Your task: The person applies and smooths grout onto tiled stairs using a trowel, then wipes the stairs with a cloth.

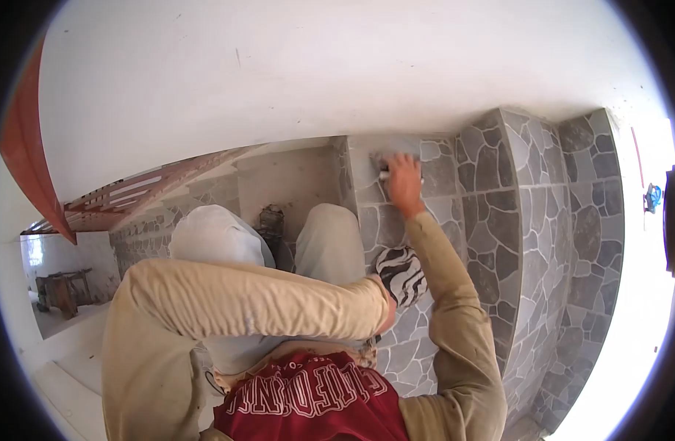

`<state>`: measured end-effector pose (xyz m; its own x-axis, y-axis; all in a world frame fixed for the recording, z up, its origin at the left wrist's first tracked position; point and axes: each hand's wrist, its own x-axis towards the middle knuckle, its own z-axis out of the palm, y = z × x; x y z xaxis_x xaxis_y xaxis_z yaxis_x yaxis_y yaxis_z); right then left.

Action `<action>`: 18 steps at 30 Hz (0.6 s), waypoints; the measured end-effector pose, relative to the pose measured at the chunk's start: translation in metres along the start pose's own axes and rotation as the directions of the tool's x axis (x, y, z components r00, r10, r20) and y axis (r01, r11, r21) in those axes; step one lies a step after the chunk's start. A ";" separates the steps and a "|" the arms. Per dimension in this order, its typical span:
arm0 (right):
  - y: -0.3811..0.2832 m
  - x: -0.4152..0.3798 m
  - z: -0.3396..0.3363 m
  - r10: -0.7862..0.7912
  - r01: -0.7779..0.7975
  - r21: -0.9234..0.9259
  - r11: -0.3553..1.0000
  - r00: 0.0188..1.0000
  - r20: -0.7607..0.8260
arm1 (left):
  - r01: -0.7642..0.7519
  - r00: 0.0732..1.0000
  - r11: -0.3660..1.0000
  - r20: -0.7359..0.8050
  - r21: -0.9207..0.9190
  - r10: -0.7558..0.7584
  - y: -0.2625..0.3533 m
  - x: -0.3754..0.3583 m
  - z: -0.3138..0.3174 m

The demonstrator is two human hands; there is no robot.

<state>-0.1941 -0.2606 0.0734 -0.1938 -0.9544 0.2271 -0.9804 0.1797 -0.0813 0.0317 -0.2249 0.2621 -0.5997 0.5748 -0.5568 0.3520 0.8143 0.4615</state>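
My right hand (404,184) reaches forward onto a stone-patterned tiled step (439,165) beside the white wall. Its fingers are closed over a small greyish object (385,163), mostly hidden under the hand; what it is cannot be made out. My left hand (385,305) is at the end of the sleeve that crosses my lap, beside a black-and-white patterned round item (402,273). The fingers of that hand are hidden, so whether it touches or holds the item cannot be told.
Tiled steps (543,220) with raised edges continue to the right. The white wall (352,66) runs along the front. At the left are a reddish railing (120,198), a lower area and a dark wooden table (65,290). A dark shoe (271,220) shows between my knees.
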 end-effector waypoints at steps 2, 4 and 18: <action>0.002 0.027 -0.002 0.124 -0.124 0.023 0.992 0.992 -0.005 | -0.065 0.997 0.998 -0.044 -0.025 0.064 -0.007 0.014 0.018; -0.006 -0.005 -0.005 0.101 -0.102 0.039 0.994 0.995 0.017 | -0.068 0.997 0.997 -0.029 0.027 0.069 -0.009 0.021 0.031; -0.013 -0.028 -0.011 -0.027 0.023 0.140 0.990 0.999 0.025 | -0.333 0.899 0.913 0.370 0.237 0.232 0.045 0.070 -0.005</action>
<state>-0.1762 -0.2333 0.0784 -0.1663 -0.9645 0.2051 -0.9697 0.1222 -0.2113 0.0024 -0.1483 0.2478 -0.1914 0.7360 -0.6494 0.6913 0.5708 0.4432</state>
